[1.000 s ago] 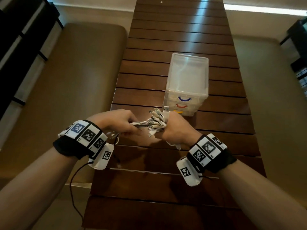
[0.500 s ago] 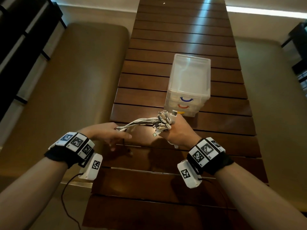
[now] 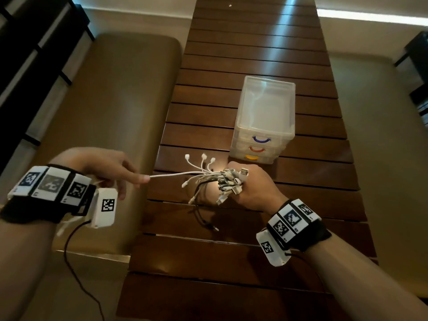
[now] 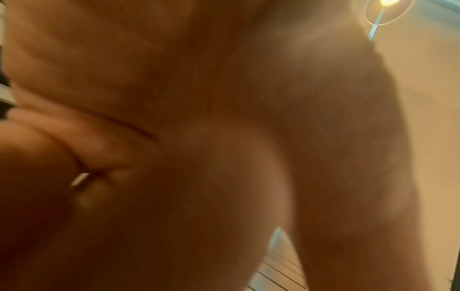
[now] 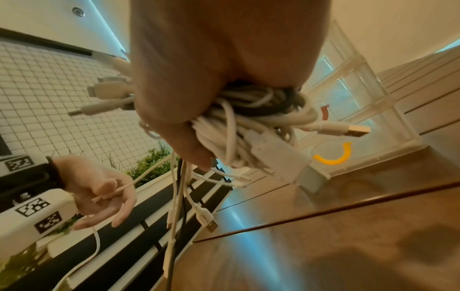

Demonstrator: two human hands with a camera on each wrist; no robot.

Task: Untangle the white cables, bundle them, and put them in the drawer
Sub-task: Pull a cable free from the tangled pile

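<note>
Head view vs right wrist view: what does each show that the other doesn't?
Head only: the drawer unit's closed lid, its blue handle, both wrists' marker bands, and three cable plugs fanned upward off the bundle.

Right wrist only: the underside of the right hand's grip, with cable loops packed in the fist, a black cable among the white cables, and the single strand crossing the left hand's palm and hanging below it.

Both: right hand gripping the bundle, left hand pulling one white strand sideways, the yellow handle, the slatted table.
</note>
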